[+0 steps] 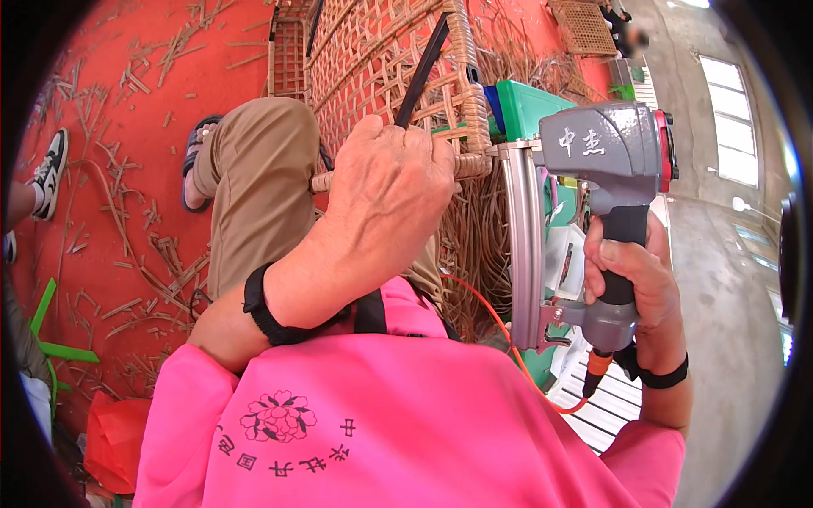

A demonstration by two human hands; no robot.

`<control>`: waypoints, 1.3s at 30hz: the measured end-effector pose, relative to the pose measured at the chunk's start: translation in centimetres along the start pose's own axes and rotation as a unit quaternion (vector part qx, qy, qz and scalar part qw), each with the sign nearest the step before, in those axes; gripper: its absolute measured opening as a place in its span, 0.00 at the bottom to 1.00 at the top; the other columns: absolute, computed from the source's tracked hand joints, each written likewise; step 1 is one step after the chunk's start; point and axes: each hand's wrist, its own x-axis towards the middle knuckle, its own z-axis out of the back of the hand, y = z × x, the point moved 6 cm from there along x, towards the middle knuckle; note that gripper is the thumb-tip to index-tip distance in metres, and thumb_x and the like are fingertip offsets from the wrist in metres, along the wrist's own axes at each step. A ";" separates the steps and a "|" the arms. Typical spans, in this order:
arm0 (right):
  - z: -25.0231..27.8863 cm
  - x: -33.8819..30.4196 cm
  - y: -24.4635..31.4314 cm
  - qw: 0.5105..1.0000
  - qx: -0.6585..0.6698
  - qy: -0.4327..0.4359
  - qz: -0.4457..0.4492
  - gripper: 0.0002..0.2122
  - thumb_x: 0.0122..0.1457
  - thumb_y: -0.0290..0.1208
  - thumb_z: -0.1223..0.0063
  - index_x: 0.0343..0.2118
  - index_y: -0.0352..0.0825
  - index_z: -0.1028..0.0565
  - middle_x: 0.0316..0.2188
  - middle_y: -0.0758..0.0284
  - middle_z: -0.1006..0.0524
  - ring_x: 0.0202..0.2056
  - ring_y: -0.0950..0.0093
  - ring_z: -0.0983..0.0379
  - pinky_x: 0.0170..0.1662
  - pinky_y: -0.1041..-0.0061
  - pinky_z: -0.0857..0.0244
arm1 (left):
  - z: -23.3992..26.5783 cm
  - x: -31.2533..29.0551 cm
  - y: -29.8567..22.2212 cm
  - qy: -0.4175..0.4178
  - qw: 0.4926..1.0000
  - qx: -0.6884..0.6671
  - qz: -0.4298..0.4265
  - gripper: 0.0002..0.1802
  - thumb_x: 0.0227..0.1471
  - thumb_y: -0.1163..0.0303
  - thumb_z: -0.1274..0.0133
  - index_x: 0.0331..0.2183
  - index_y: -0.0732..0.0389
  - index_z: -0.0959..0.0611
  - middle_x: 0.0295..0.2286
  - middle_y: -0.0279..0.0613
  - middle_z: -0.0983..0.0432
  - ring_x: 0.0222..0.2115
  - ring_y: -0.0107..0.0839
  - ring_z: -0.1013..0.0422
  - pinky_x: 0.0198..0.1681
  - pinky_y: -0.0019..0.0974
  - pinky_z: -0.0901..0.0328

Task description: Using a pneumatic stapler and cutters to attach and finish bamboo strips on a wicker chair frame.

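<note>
A woven rattan piece (364, 72), with an open lattice and wrapped edges, leans across my lap. My left hand (394, 182) is closed over its near rail, knuckles up, the fingertips hidden behind the rail. From beside those knuckles a flat black strip (423, 68) runs up along the weave; whether the fingers grip it too is hidden. My right hand (648, 275) is wrapped round the black grip of a grey air nail gun (601, 157) with a long silver magazine. The gun's nose meets the rattan's right corner, or nearly so.
An orange air hose (478, 296) loops from the gun's base towards my lap. Long loose rattan strands (474, 229) hang behind the magazine, by a green bin (521, 110). Cane offcuts (157, 245) litter the red floor. Another person's shoe (51, 173) is at far left, near a red bag (118, 440).
</note>
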 end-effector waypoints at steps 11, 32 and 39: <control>-0.5 0.0 0.4 0.998 0.003 0.016 -0.057 0.22 0.50 0.33 0.41 0.47 0.27 0.28 0.19 0.69 0.30 0.18 0.78 0.31 0.22 0.75 0.32 | 0.5 -0.1 0.2 -0.008 0.999 -0.035 0.009 0.19 0.42 0.58 0.33 0.33 0.58 0.18 0.23 0.38 0.25 0.28 0.37 0.27 0.38 0.40 0.38; 3.3 -2.0 -8.8 0.967 0.218 -0.063 0.117 0.25 0.51 0.37 0.33 0.44 0.26 0.32 0.25 0.65 0.30 0.19 0.77 0.29 0.21 0.76 0.27 | 1.5 0.3 -0.4 0.019 0.999 -0.021 0.018 0.19 0.44 0.56 0.34 0.26 0.59 0.22 0.23 0.42 0.25 0.28 0.44 0.27 0.37 0.45 0.38; 6.7 1.6 -13.7 0.948 0.271 -0.114 0.124 0.20 0.52 0.32 0.39 0.44 0.28 0.31 0.34 0.62 0.26 0.26 0.76 0.26 0.27 0.76 0.28 | 0.7 2.7 -3.8 0.008 0.999 -0.023 -0.047 0.25 0.44 0.67 0.33 0.45 0.60 0.23 0.37 0.45 0.30 0.39 0.44 0.31 0.41 0.45 0.36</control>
